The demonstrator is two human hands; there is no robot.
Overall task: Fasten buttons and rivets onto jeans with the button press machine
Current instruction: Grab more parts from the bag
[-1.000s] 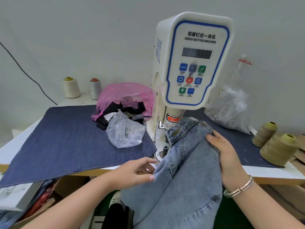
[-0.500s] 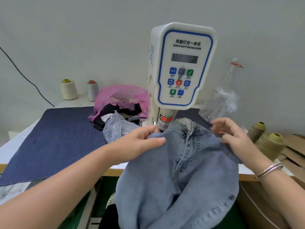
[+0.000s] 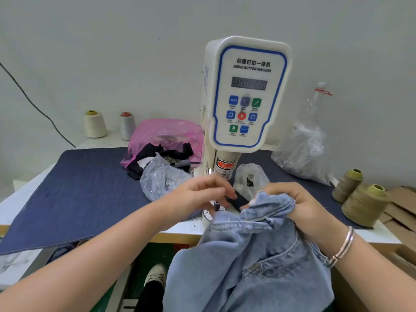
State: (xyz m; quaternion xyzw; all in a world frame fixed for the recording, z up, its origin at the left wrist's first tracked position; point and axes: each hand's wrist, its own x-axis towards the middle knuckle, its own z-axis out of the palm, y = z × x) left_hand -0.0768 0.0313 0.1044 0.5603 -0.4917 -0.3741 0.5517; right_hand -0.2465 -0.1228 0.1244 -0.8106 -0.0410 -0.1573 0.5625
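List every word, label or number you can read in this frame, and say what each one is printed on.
"伺服钉扣一体机": top of the button machine's panel.
"SERVO BUTTON MACHINE": the line just below it.
"MENU": blue button on the panel.
"888888"-style digits: display, too dim to read.
Captions under the other buttons: too small.
Red warning label on the press column: "CARE" partly legible, the rest blurred.

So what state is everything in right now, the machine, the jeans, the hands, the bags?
button press machine: upright, display digits unreadable.
jeans: bunched, waistband lifted beside the die post.
right hand: grips the waistband.
left hand: fingers loosely curled at the die post; whether it holds anything cannot be told.
pink bag: open, dark cloth spilling out.
clear bag: crumpled, small metal parts inside.
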